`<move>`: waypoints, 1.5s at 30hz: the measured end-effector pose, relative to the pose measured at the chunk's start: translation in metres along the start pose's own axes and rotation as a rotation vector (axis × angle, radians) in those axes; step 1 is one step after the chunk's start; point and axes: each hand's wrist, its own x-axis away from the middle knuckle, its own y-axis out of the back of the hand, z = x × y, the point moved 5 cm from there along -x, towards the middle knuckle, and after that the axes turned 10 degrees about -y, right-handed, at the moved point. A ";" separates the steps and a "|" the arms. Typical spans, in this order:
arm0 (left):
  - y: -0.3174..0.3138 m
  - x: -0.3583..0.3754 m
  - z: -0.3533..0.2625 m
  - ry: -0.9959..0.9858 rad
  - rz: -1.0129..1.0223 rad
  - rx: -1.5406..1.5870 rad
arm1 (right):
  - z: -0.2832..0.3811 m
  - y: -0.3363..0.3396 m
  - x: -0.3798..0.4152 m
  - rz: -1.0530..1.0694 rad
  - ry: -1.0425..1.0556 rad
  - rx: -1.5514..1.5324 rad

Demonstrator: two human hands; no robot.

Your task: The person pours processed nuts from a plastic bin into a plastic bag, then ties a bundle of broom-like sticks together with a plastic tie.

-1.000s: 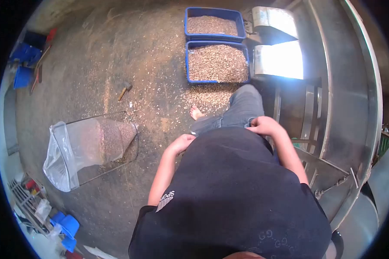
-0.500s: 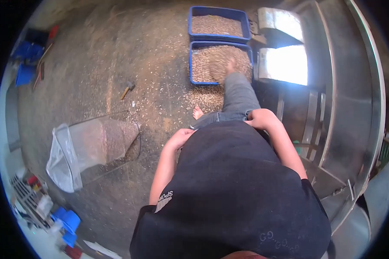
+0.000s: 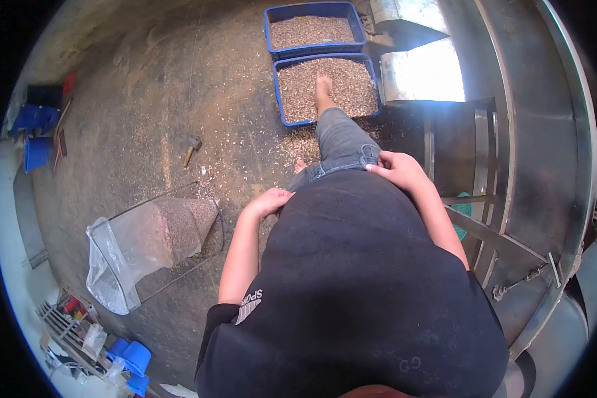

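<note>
My left hand (image 3: pixel 269 201) is closed at my left hip, its fingertips pinching the cloth by my trousers where the black shirt (image 3: pixel 351 265) ends. At the right hip my right hand (image 3: pixel 402 171) grips the grey-blue jeans (image 3: pixel 343 139), thumb and fingers around a fold. A bare foot (image 3: pixel 324 86) rests on the small pinkish-brown pieces (image 3: pixel 355 83) in the nearer blue crate (image 3: pixel 282 109). The other bare foot (image 3: pixel 300 166) stands on the floor, mostly hidden by the jeans.
Behind is a second filled blue crate (image 3: pixel 268 33). Metal chutes (image 3: pixel 424 73) and a steel frame (image 3: pixel 504 242) stand right. Left lie a hammer (image 3: pixel 192 151) and a clear bag (image 3: pixel 139 232) on a wire frame, partly filled with similar pieces. Loose bits litter the floor (image 3: pixel 225 86).
The foot in the nearer crate was blurred at its right side among moving pieces; now it lies nearer the middle. The view has shifted slightly. Both hands still hold the clothing.
</note>
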 end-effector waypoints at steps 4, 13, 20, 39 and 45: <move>0.001 0.012 0.012 -0.030 -0.008 -0.035 | 0.007 -0.006 0.006 0.013 0.021 -0.036; 0.006 0.011 0.001 -0.018 0.040 -0.014 | 0.003 -0.014 -0.001 -0.031 0.086 -0.070; 0.000 0.021 0.041 -0.038 -0.023 0.077 | 0.018 -0.020 0.004 -0.014 0.092 0.088; -0.003 0.034 0.038 -0.296 -0.327 0.275 | 0.049 -0.014 -0.030 0.061 0.092 0.363; 0.006 0.000 0.028 -0.292 -0.172 0.200 | 0.003 -0.002 -0.003 -0.088 0.062 0.072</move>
